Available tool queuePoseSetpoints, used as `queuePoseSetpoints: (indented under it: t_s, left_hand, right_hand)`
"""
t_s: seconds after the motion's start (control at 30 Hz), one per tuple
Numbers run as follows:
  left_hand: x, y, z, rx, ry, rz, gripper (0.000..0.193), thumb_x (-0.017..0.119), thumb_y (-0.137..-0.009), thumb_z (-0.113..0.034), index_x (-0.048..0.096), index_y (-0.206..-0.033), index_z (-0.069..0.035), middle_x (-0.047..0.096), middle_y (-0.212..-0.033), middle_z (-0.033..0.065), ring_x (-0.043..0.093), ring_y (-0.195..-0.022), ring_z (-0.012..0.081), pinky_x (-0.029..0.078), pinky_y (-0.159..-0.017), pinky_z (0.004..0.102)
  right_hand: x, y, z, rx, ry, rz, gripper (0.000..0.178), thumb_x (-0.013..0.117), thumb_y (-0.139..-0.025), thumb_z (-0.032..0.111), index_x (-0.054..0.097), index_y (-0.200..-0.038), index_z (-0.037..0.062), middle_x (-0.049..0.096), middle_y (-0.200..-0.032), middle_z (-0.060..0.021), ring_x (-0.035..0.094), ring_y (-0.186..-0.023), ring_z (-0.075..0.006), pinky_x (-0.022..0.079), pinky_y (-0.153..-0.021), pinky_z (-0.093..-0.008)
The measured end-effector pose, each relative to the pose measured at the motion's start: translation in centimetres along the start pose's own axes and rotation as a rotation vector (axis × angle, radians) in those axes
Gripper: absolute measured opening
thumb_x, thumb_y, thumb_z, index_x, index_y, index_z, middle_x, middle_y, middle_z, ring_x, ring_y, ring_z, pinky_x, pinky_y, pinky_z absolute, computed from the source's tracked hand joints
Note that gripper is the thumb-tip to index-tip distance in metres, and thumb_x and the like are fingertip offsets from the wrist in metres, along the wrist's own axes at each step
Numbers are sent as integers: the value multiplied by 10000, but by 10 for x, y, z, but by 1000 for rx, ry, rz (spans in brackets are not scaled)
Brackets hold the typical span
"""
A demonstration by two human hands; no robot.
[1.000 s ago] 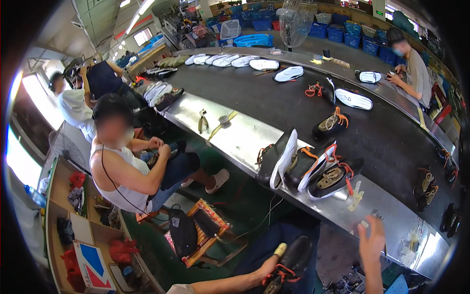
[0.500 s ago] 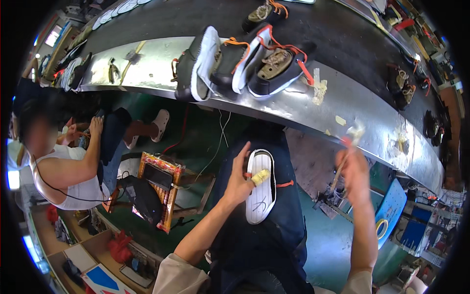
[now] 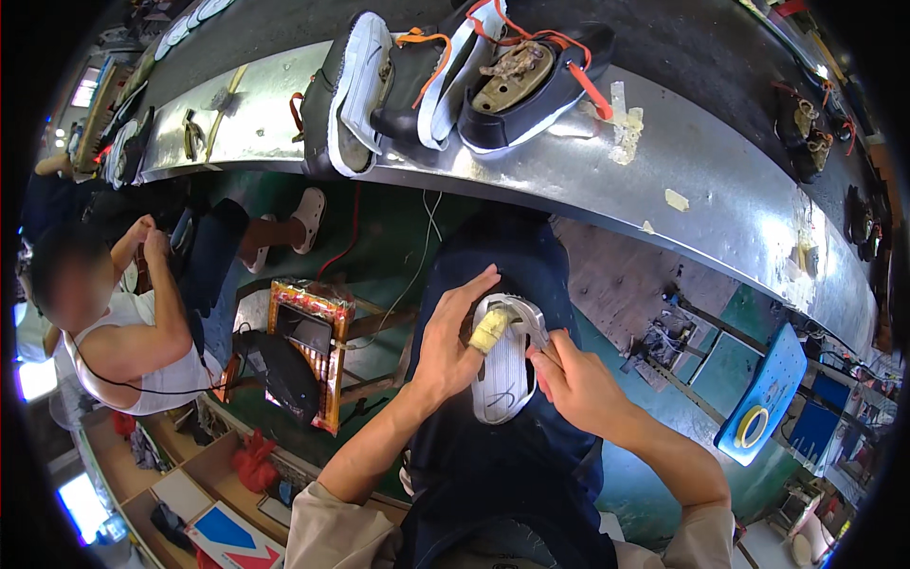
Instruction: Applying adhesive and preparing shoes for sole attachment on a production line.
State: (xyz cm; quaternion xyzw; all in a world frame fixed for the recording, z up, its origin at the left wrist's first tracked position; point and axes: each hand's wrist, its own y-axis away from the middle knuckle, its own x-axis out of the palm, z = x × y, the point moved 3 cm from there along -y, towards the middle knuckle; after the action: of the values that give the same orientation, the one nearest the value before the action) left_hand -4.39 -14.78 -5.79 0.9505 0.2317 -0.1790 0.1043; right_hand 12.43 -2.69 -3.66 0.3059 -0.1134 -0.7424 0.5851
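A shoe (image 3: 502, 387) lies on my dark-trousered thigh with its white grooved sole facing up. A dark curved mark shows near the end closest to me. My left hand (image 3: 447, 343) grips the shoe's left side, its thumb, wrapped in yellow tape, pressed on the sole. From the right, my right hand (image 3: 580, 381) is closed round a hand tool with a curved shiny metal head (image 3: 533, 321). That head lies over the far end of the sole. Its handle is mostly covered by my fingers, and its exact kind is unclear.
Ahead is a metal-edged bench (image 3: 706, 175) holding several dark shoes (image 3: 517, 81) with orange laces. Pliers (image 3: 192, 135) and a brush (image 3: 224, 99) lie on its left. A person (image 3: 142, 327) sits at left, beside a framed stool (image 3: 301, 356). A blue panel (image 3: 764, 394) with a tape roll stands at right.
My right hand has come down and left from its raised position by the bench, bringing the tool onto the sole. My left hand still holds the shoe. The view has shifted slightly.
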Motion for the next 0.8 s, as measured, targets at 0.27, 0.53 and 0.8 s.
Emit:
queuePoseSetpoints:
  t_s: [0.27,0.53,0.8]
  left_hand:
    - [10,82,9,-445,-48,-47,545,679,-941,-19,503,-1457,-32,619,-1365,180,643,-1202,271,498,-1004,335]
    - [-34,52,-10,-273,19,-164,656,831,-872,-251,515,-1418,-74,655,-1054,76,683,-896,177,558,-680,341]
    - [-6,59,5,-13,-453,-62,253,768,-900,-226,607,-814,-50,567,-635,113,653,-649,295,491,-578,406]
  right_hand:
    - [18,-16,-14,-131,3,-186,236,511,-1085,249,488,-1031,21,659,-716,-158,676,-682,-420,506,-605,-508]
    - [17,-14,-6,-119,34,-151,251,505,-1089,245,463,-1040,3,644,-733,-173,667,-708,-427,481,-629,-523]
    - [14,-16,-12,-57,39,-147,238,499,-1101,235,521,-1098,-2,627,-693,-116,654,-614,-266,497,-595,-383]
